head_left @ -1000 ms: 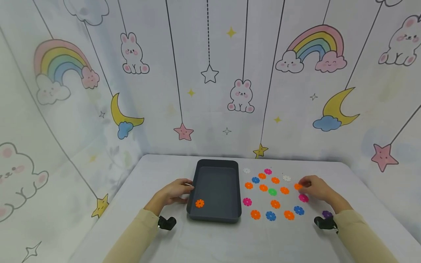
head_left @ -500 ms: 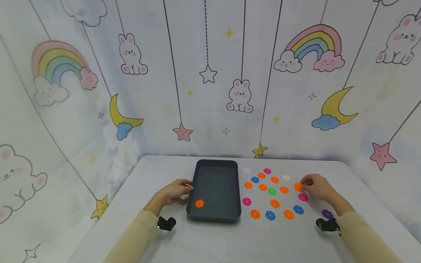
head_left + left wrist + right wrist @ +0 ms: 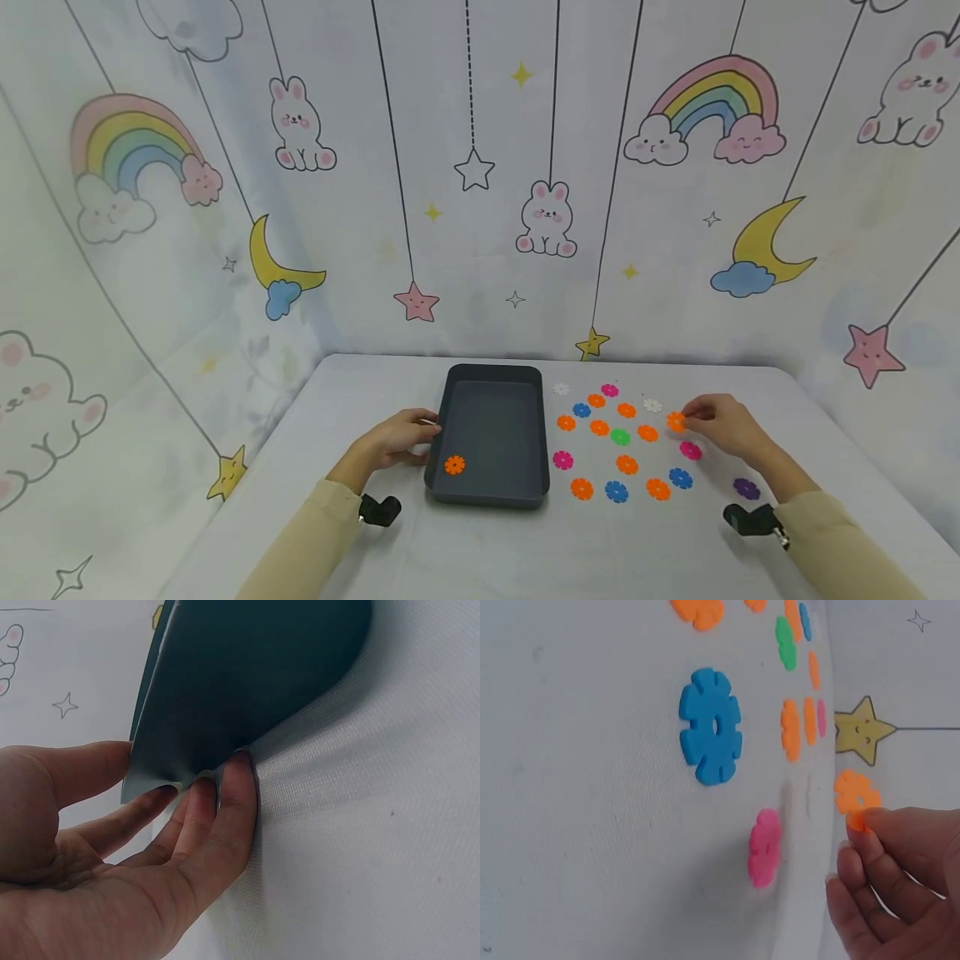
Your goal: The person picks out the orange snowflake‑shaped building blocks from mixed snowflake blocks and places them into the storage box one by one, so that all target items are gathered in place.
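Note:
My right hand (image 3: 726, 427) pinches an orange flower-shaped interlocking disc (image 3: 855, 789) between thumb and index finger, lifted off the table. Below that hand lie a pink disc (image 3: 764, 849) and a blue disc (image 3: 710, 727). On the other side, my left hand (image 3: 393, 437) holds the left side of a dark grey rectangular tray (image 3: 495, 425). In the left wrist view the thumb lies against the rim and the fingertips reach the tray's lower edge. One orange disc (image 3: 454, 465) rests flat in the tray's front left part.
Several orange, blue, pink and white discs lie spread right of the tray, around a green disc (image 3: 620, 437). A purple disc (image 3: 746, 489) sits farthest right. A white cloth covers the table (image 3: 480, 550), and a printed curtain (image 3: 345, 208) hangs behind.
My right hand has raised the orange disc a little and shifted it slightly left in the last half second. My left hand and the tray have stayed in place.

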`<state>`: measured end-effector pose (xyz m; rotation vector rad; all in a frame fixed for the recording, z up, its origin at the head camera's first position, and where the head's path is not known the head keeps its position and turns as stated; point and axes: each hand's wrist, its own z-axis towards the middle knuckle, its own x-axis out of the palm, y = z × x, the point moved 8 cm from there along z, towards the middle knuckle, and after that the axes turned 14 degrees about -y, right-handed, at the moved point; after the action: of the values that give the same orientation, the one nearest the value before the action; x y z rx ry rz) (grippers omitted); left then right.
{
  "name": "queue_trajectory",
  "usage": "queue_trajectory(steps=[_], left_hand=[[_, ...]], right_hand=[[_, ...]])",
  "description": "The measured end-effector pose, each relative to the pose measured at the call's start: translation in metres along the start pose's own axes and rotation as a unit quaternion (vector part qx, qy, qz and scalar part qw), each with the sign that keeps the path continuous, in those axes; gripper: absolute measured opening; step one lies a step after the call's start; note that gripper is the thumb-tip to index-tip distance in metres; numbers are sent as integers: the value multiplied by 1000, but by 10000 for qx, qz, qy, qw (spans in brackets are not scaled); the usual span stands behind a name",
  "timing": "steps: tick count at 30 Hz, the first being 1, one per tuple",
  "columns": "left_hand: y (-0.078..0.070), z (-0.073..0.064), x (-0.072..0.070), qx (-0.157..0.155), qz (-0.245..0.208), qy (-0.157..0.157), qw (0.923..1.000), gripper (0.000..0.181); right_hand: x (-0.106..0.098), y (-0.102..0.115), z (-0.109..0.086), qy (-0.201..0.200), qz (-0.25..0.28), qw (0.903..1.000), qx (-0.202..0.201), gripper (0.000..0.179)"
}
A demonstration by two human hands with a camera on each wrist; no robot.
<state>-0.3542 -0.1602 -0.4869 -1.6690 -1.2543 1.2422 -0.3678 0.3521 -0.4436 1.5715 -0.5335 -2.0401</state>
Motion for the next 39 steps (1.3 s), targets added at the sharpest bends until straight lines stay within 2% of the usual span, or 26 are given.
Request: queue_trajectory(steps=[7,22,30,39], left_hand=[[1,2,0,-21,-3,-32,10000,46],[2,2,-1,2,11,-44,10000,47],[3,2,-1,-10,29,2,10000,46],[2,3,0,-25,58,24,10000,47]], right_hand=[[2,19,-4,-5,280,9995,118,27],[14,62,-12,104,647,9979,5,25],[27,84,-17,287,817,9962,60,24],[42,118,-22,569,1156,9915,-189,17]])
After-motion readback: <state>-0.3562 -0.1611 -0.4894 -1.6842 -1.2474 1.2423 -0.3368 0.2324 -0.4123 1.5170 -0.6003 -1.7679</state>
